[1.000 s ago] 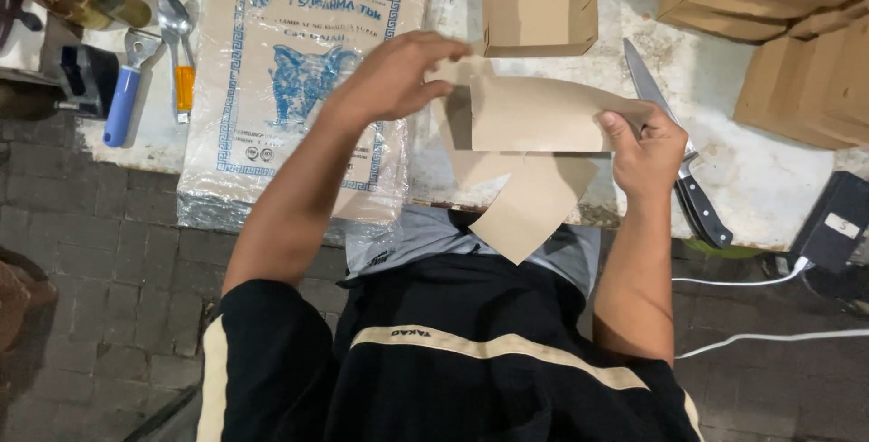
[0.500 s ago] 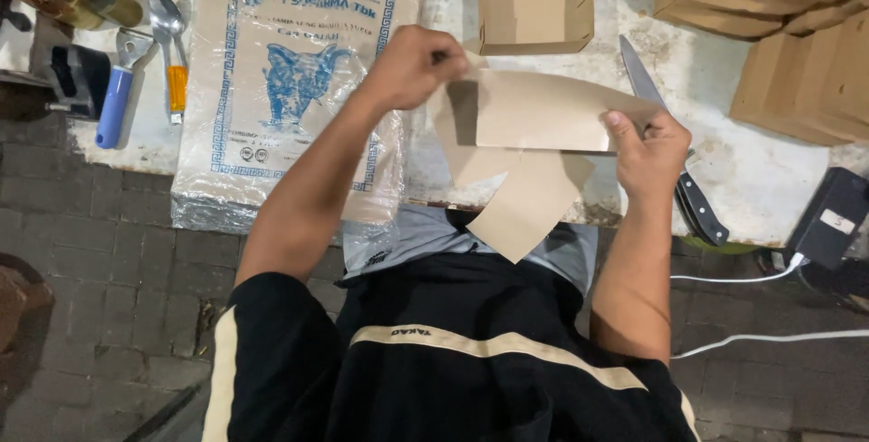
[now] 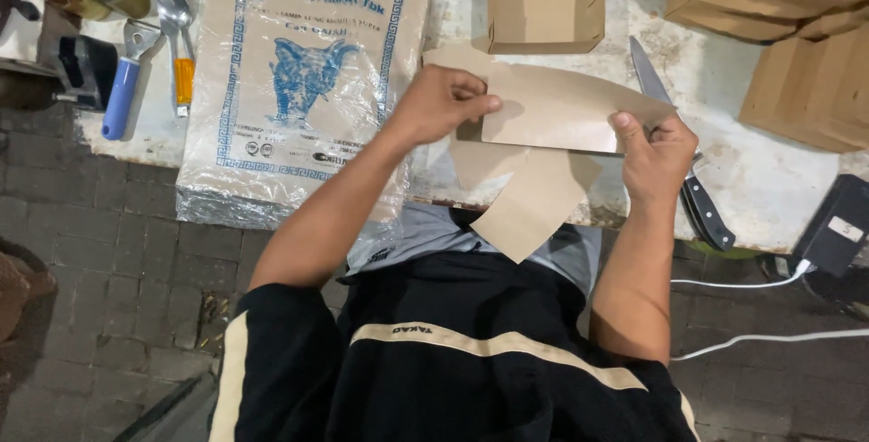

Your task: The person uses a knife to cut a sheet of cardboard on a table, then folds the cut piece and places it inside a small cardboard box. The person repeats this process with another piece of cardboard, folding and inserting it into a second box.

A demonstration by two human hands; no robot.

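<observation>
A flat brown cardboard blank [image 3: 561,112] is held over the near edge of the white table [image 3: 769,180], with one flap hanging down toward my lap. My left hand [image 3: 444,103] pinches its left side, fingers curled around a folded panel. My right hand [image 3: 656,152] grips its right edge, thumb on top. A folded open brown box [image 3: 546,0] stands on the table just behind the blank.
A kitchen knife [image 3: 679,166] lies right of my right hand. A clear plastic pack with blue print [image 3: 308,71] lies at left, with a blue-handled tool [image 3: 122,89] and spoon [image 3: 176,39] beyond. Stacked brown boxes [image 3: 797,35] fill the right; white cables [image 3: 751,279] hang below.
My left hand has moved right from above the blank onto its left side and closed on a panel. My right hand keeps its grip on the right edge.
</observation>
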